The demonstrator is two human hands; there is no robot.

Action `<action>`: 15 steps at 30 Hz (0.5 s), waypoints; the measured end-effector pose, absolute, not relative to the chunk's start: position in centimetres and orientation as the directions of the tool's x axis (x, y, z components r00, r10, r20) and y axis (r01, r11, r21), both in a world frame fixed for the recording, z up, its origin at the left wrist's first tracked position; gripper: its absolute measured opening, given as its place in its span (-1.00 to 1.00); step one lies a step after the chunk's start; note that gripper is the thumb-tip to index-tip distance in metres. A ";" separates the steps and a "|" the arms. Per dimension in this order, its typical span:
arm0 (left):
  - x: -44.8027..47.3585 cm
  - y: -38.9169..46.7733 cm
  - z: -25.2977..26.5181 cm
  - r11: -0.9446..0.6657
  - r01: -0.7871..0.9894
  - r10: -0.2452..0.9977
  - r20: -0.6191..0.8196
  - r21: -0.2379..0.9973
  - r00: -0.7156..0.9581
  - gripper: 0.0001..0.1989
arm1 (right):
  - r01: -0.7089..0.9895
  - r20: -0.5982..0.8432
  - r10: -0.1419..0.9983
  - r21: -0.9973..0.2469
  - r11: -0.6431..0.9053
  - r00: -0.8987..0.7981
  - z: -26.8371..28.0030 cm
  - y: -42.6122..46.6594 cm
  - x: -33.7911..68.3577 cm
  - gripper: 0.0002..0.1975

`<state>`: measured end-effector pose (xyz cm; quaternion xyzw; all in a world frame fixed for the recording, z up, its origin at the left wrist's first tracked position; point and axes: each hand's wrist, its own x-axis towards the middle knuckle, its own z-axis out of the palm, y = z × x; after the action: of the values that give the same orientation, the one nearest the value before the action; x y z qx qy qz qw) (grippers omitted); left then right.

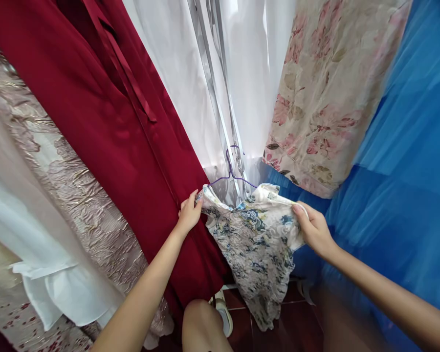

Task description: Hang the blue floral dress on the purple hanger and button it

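Here, left fingers (198,203) and right fingers (302,218) pinch a patterned garment (254,239).

Left hand (190,212), right hand (316,231), forearms (144,288) and knee (204,326) are bare, the shoe (225,315) cream-coloured.

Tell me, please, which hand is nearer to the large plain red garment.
Left. The left hand is in front of the red garment; the right hand is at the far side of the patterned top.

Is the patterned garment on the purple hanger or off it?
On: both arms of the purple hanger disappear into the shoulders of the patterned garment.
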<state>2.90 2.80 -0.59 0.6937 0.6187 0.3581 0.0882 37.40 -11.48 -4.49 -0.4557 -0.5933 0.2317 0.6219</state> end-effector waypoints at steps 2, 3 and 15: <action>3.6 2.2 -0.6 -0.172 0.827 0.939 0.344 0.536 -0.028 -0.58 | 0.255 0.556 0.785 -0.828 0.499 0.273 -3.0 -11.3 37.6 -0.59; 3.9 1.7 -0.7 -0.160 0.849 0.943 0.332 0.504 -0.019 -0.63 | 0.264 0.572 0.759 -0.819 0.509 0.312 -2.1 -11.2 37.8 -0.59; 3.4 -2.4 -1.5 -0.313 0.758 0.856 0.516 0.572 -0.036 -0.71 | 0.301 0.751 0.629 -0.659 0.690 0.202 6.3 -10.6 33.5 -0.57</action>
<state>3.43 -2.43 -1.46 0.6920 0.5831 0.4218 0.0579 33.53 -10.62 6.31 -0.3748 -0.6200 0.1210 0.6786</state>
